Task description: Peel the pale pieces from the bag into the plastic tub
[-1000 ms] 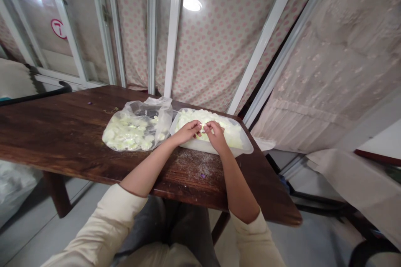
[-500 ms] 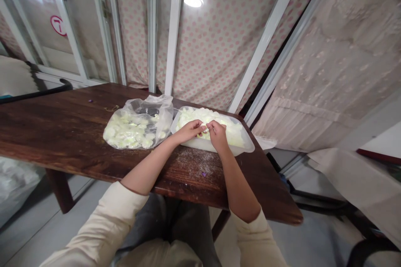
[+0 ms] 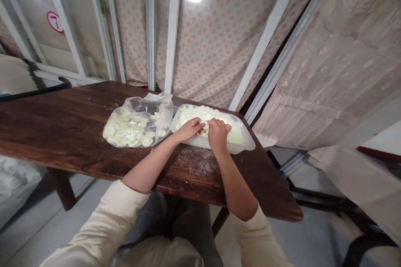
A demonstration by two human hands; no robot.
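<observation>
A clear plastic tray [image 3: 247,145] full of pale white-green pieces stands on the dark wooden table [image 3: 62,129]. Both of my hands are over the tray's near side. My left hand [image 3: 189,128] has its fingers curled and pinched toward the right one. My right hand [image 3: 217,132] is closed in a loose fist, knuckles up, touching the left hand's fingertips. A small pale piece seems to be held between them, but it is too small to name. A clear plastic bag [image 3: 138,122] of similar pale pieces lies just left of the tray.
White crumbs and a small purple scrap [image 3: 203,171] lie on the table in front of the tray. The table's right corner [image 3: 294,212] is close to my right arm. A dotted curtain and white frames hang behind. Another bag [image 3: 15,179] sits on the floor at left.
My right hand has turned knuckles-up and closed tighter over the tray. My left hand stays pinched beside it. The view has shifted slightly.
</observation>
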